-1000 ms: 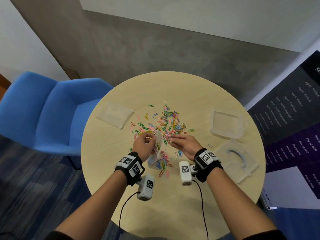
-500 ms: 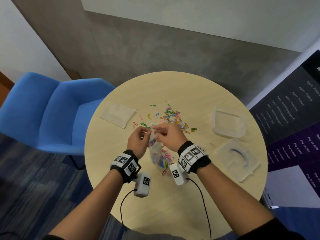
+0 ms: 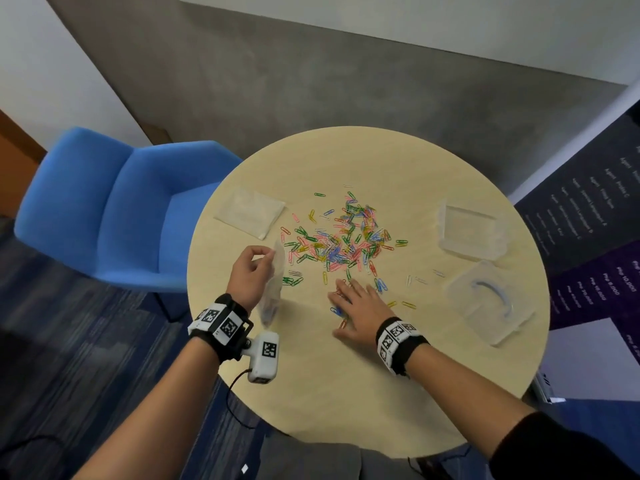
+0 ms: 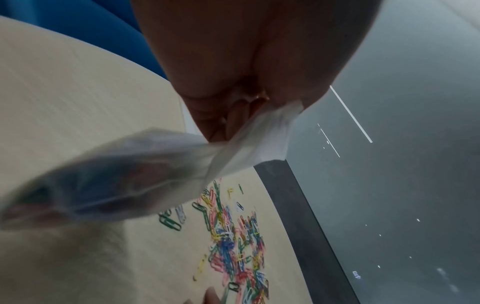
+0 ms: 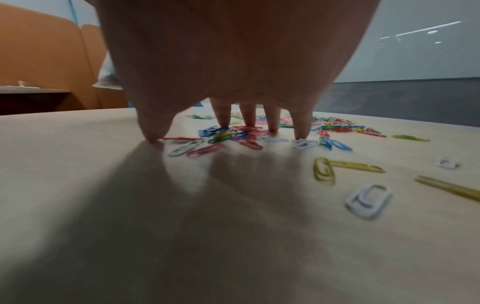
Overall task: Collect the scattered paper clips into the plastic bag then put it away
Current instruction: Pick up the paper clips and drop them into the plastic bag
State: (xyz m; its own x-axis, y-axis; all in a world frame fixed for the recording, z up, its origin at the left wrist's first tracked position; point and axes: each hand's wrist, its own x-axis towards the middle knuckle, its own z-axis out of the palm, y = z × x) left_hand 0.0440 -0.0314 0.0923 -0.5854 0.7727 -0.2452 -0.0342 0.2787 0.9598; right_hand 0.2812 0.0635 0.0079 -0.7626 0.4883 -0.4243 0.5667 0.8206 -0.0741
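The left hand (image 3: 251, 271) pinches the bag's (image 3: 273, 289) top edge, holding it above the counter (image 3: 346, 393). The right hand (image 3: 360, 306), fingers (image 5: 301, 125) spread, presses fingertips onto clips (image 3: 343, 237) scattered mid-counter.

Multicoloured paper clips (image 3: 341, 242), blue chair (image 3: 104, 209)

My round table (image 3: 346, 393) carries a heap of coloured paper clips (image 3: 341, 242); a flat plastic bag (image 3: 250, 212) lies at my left; two clear boxes (image 3: 471, 232) (image 3: 491, 301) sit at my right.
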